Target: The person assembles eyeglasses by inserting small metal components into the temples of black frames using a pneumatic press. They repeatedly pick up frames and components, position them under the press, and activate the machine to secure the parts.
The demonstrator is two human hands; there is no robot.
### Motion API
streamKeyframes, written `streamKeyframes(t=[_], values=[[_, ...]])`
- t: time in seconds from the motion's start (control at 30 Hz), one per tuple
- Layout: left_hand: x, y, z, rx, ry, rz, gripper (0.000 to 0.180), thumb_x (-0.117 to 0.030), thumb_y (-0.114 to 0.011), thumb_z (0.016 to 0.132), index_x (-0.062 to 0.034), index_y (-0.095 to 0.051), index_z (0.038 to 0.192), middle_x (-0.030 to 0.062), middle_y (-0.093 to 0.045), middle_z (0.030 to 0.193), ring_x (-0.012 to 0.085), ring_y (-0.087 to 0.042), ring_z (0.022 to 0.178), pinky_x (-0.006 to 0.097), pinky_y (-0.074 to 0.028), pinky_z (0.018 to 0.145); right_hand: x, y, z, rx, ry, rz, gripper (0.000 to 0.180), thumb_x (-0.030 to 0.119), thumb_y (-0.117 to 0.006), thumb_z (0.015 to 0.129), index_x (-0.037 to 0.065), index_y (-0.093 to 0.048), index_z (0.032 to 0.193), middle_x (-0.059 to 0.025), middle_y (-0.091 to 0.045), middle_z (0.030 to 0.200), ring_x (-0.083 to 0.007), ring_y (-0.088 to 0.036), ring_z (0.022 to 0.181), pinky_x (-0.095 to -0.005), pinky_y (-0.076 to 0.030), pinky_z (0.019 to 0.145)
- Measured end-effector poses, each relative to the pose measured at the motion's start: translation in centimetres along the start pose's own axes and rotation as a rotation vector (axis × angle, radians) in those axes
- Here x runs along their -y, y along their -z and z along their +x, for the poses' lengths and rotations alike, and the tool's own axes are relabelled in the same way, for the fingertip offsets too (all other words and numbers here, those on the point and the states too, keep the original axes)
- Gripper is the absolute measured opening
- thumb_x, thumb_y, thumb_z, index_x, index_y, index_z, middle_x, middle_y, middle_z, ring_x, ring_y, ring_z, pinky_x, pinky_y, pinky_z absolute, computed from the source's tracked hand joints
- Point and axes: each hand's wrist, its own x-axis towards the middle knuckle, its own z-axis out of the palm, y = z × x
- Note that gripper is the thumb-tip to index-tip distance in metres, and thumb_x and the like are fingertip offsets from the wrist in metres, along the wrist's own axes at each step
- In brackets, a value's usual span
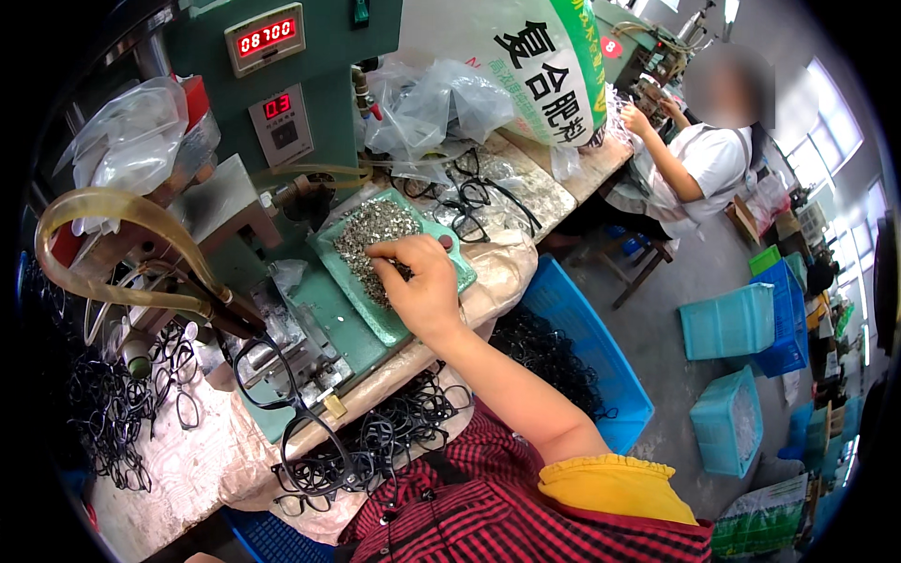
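gray workshop floor (638,338) off to the right, with turquoise crates (727,324) standing on it and another person (699,174) busy further along the bench. from the head view, the near bench (502,267) has crumpled brown paper over it, and a green machine (328,38) stands at the back. shallow green tray (385,327) sits just beside the machine's metal fixture (324,363), holding a heap of tiny metal bits (371,230); i'd guess it's put there to keep them a short reach away. one black glasses frame (299,411) is right at the fixture, can't tell if anything's clamping it. loose black frames (394,436) are piled at the bench's front edge, probably so they're easy to grab, and a blue crate (601,361) with more sits by the arm. pose-wise, the right arm (511,375) slants up and leftward, wrist over the tray's near edge, fingers angled into the bits. right hand (418,281) has thumb and fingers curled together at the heap, looks like a pinch, but no telling whether a piece is actually caught. left hand isn't in view, so can't say what it's up to.
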Motion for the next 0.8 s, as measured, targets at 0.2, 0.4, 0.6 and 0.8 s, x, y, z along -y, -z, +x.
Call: streamKeyframes(t=[0.2, 0.4, 0.6, 0.8], values=[[-1.4, 3.3, -2.1, -0.187, -0.131, 0.315, 0.017, 0.004, -0.054, 0.090, -0.0002, -0.069, 0.098, 0.0094, -0.069, 0.091, 0.0188, -0.064, 0.078, 0.027, -0.052, 0.070, 0.9, 2.3, -1.9, 0.059, -0.201, -0.021, 0.016, 0.006, -0.076, 0.078, 0.006, -0.074, 0.094, -0.0094, -0.070, 0.091, -0.0256, -0.064, 0.091, -0.0358, -0.049, 0.086], [11.7, 10.6, -7.1, -0.021, 0.339, 0.846, 0.030, 0.013, -0.057, 0.085, -0.0063, -0.072, 0.101, 0.0083, -0.069, 0.108, 0.0201, -0.063, 0.094, 0.029, -0.052, 0.079, 9.5, 0.1, 0.9, 0.240, 0.057, 0.271, 0.011, -0.001, -0.070, 0.076, 0.002, -0.072, 0.086, -0.0099, -0.069, 0.087, -0.0260, -0.064, 0.086, -0.0352, -0.049, 0.079], [18.6, 15.5, -15.6, 0.534, 0.303, 1.244, 0.021, -0.005, -0.070, 0.072, -0.0144, -0.080, 0.088, 0.0115, -0.049, 0.149, 0.0301, -0.055, 0.099, 0.041, -0.042, 0.098, 10.1, -3.8, -0.1, 0.276, -0.195, 0.620, 0.028, -0.001, -0.070, 0.081, -0.002, -0.063, 0.108, -0.0081, -0.067, 0.097, -0.0165, -0.065, 0.090, -0.0289, -0.050, 0.083], [19.9, 13.5, -13.2, 0.013, 0.566, 0.800, 0.008, -0.009, -0.063, 0.092, -0.0030, -0.065, 0.096, 0.0104, -0.063, 0.115, 0.0222, -0.058, 0.091, 0.036, -0.046, 0.087, 10.0, -3.9, -0.2, 0.297, -0.339, 0.822, 0.043, -0.003, -0.069, 0.084, -0.003, -0.050, 0.124, -0.0080, -0.066, 0.104, -0.0127, -0.064, 0.094, -0.0267, -0.049, 0.086]])
